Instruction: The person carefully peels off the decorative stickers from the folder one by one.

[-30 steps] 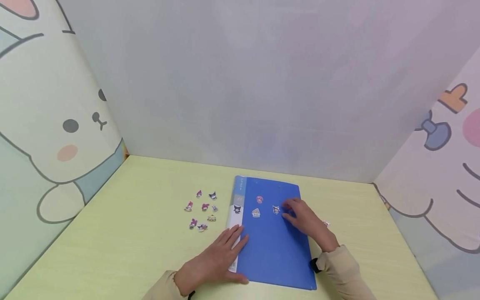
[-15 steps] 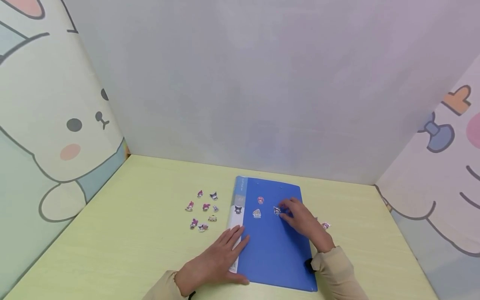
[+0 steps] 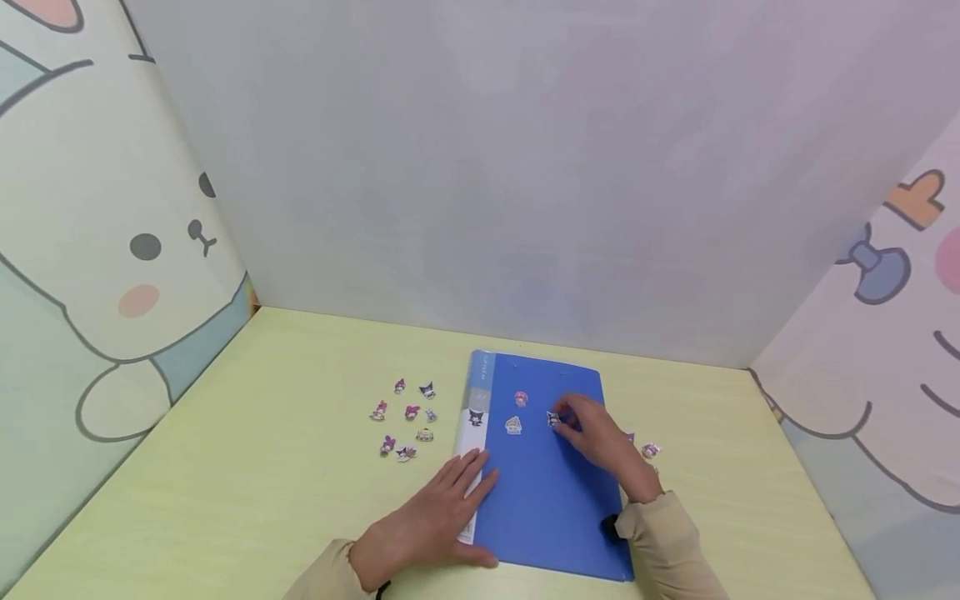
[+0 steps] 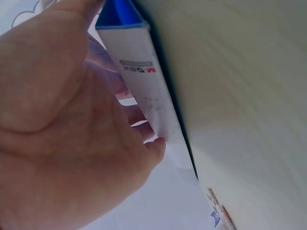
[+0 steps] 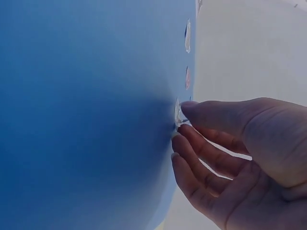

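Observation:
A blue folder point(image 3: 555, 508) with a white and light-blue spine lies on the table. My left hand point(image 3: 427, 521) rests on its spine side with fingers extended; the left wrist view shows the fingers along the white spine point(image 4: 139, 72). My right hand point(image 3: 600, 437) is over the right part of the cover. Its thumb and fingertips pinch a small dark-and-white cartoon sticker point(image 3: 553, 419) at the cover; the right wrist view shows this sticker point(image 5: 177, 113) edge-on. To its left on the cover are a pink sticker point(image 3: 521, 400) and a pale yellow-white sticker point(image 3: 513, 426).
Several cartoon stickers point(image 3: 412, 412) lie on the pale yellow table point(image 3: 247, 467) left of the folder. A few more stickers point(image 3: 651, 450) lie to its right, partly behind my right wrist. A grey-white wall point(image 3: 510, 183) closes the back, with printed panels at both sides.
My right hand has moved slightly left, its fingertips coming from beside the dark-and-white sticker onto its edge. My left hand has stayed in place.

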{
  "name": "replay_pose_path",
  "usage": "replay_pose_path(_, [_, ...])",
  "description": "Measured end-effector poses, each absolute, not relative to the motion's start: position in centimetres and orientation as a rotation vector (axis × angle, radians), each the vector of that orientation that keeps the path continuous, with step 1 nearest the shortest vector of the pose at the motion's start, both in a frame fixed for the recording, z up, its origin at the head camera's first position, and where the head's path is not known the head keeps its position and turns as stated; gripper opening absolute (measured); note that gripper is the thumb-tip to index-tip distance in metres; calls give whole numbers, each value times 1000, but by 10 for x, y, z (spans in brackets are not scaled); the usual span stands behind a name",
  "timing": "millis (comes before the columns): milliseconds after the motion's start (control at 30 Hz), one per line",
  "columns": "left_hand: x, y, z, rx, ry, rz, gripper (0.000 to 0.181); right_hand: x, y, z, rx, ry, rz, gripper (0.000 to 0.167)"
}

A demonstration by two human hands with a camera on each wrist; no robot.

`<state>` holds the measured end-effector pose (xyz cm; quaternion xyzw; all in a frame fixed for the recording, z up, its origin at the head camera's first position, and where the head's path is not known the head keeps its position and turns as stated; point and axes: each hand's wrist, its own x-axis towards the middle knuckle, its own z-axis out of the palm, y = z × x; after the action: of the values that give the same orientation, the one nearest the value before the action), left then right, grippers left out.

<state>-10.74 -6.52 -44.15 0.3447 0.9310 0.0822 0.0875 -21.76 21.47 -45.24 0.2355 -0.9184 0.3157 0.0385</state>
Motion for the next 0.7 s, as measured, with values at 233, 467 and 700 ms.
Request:
replay_pose_path(233, [-108, -65, -440, 1033, 2776, 232, 103, -218, 215, -453, 730, -2838, 953, 13])
replay_pose_path(467, [-108, -66, -442, 1053, 2780, 242, 103, -219, 217, -448, 683, -2871, 948, 10])
replay_pose_path(700, [-109, -66, -443, 1048, 2777, 241, 104, -220, 218, -448, 675, -2839, 970, 9])
